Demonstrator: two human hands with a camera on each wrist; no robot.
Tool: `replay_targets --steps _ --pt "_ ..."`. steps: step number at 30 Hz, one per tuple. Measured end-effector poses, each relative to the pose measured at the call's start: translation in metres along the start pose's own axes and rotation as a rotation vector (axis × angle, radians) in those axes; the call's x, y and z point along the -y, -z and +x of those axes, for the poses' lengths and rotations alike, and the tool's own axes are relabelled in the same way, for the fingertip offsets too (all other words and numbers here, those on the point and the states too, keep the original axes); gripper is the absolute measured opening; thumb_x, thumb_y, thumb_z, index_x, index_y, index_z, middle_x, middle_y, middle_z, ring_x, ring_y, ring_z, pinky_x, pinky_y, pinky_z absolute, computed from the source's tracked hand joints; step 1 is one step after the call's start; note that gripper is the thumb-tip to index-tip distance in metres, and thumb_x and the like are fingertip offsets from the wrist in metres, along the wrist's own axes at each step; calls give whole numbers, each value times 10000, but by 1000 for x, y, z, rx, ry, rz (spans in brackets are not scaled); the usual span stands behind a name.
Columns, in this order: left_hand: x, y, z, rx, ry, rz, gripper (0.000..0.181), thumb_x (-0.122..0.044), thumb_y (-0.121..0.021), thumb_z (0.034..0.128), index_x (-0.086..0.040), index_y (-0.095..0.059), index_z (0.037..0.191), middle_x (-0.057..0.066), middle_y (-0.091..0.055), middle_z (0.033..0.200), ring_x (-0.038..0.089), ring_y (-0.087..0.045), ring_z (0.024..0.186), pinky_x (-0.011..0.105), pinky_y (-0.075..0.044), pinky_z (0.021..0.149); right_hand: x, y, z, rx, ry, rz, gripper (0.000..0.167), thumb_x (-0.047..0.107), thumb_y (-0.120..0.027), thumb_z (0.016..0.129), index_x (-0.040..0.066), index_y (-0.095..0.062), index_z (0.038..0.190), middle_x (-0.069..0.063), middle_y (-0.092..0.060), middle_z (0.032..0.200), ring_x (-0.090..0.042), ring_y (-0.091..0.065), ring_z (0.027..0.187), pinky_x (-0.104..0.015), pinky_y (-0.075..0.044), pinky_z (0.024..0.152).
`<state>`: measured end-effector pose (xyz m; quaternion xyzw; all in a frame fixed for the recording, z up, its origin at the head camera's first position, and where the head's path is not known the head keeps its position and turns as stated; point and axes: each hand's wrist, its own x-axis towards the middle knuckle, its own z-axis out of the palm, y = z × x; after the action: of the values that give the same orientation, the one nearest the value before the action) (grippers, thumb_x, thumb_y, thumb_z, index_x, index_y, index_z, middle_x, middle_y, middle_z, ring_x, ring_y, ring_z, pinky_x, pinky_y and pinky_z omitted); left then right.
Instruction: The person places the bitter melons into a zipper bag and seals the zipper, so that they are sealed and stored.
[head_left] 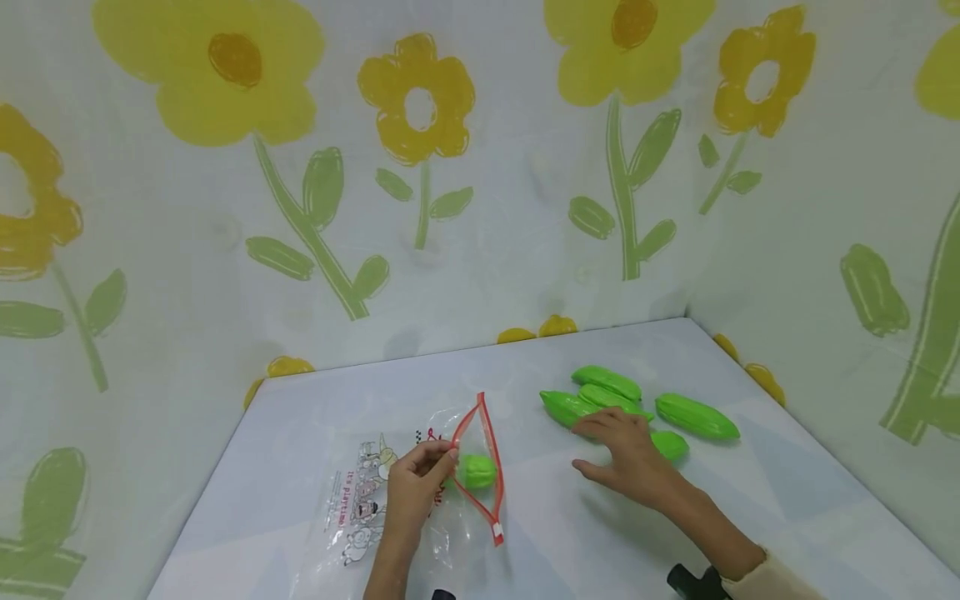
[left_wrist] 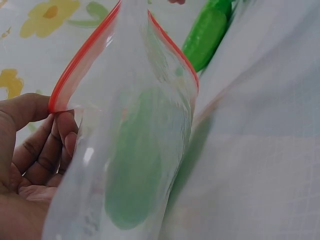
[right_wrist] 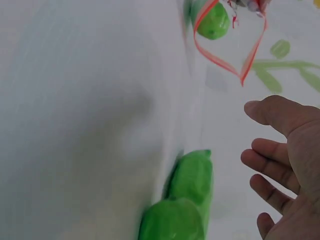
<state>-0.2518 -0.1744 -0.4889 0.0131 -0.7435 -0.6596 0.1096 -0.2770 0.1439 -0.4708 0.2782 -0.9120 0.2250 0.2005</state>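
left side first: i have the left hand pinching, fingertips together on the red zip edge of a clear plastic bag, the other fingers bent loosely behind. over on the right, i see the right hand spread, thumb well away from the fingers, gripping nothing at all.

and the bag! its mouth gapes, the red edge parted into a pointed oval, a small white tab at the near corner. the film is thin, shiny and creased, with cartoon animals and red lettering reading "it's playtime" printed on it. inside, by the opening, sits the bagged green piece, long and cucumber-shaped; through the film in the left wrist view it goes milky and soft-edged, while its end in the head view shows bright, lightly ribbed green.

out past the right fingers lie the loose green pieces, glossy, plump, tapering at the tips, some side by side, one set off to the right. the right wrist view gives me a gap between them and the fingertips; in the head view the hand covers part of the group.

under everything, the pale table; behind it, the backdrop with yellow flowers. down at the right wrist, a cream sleeve beside a dark device.
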Motion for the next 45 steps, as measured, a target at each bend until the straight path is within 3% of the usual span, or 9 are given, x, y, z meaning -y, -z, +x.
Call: replay_targets --steps 7,14,29,40,45 --pt "-1 2 1 3 15 -3 271 -308 -787 880 -91 -734 1034 58 -706 950 185 -661 841 224 -549 743 -19 12 -13 30 -78 -67 477 288 -871 775 123 -701 1189 -33 -664 1190 -256 -528 1145 -489 -321 833" --pt "0 3 1 8 9 -7 260 -299 -787 880 -92 -737 1029 59 -707 953 193 -665 851 230 -554 752 -40 22 -25 26 -107 -80 504 307 -869 772 119 -697 1207 -67 -663 1219 -303 -530 1164 -509 -329 840" --pt "3 3 1 0 13 10 260 -302 -789 878 -104 -739 1038 48 -708 969 194 -663 887 218 -544 773 -75 42 -41 99 -183 -102 698 534 -834 751 117 -645 1278 -162 -595 1315 -388 -447 1224 -642 -309 868" --pt "3 2 2 -2 20 21 268 -309 -791 875 -102 -740 1037 49 -705 963 192 -655 872 218 -541 762 -93 47 -55 124 -207 -104 727 476 -858 747 85 -619 1312 -173 -574 1343 -362 -431 1213 -540 -284 802" --pt "5 0 1 11 24 11 276 -316 -787 878 -99 -737 1041 53 -706 968 189 -661 880 225 -543 770 -97 47 -59 132 -198 -113 691 358 -881 748 75 -614 1319 -169 -582 1327 -352 -444 1193 -519 -281 790"
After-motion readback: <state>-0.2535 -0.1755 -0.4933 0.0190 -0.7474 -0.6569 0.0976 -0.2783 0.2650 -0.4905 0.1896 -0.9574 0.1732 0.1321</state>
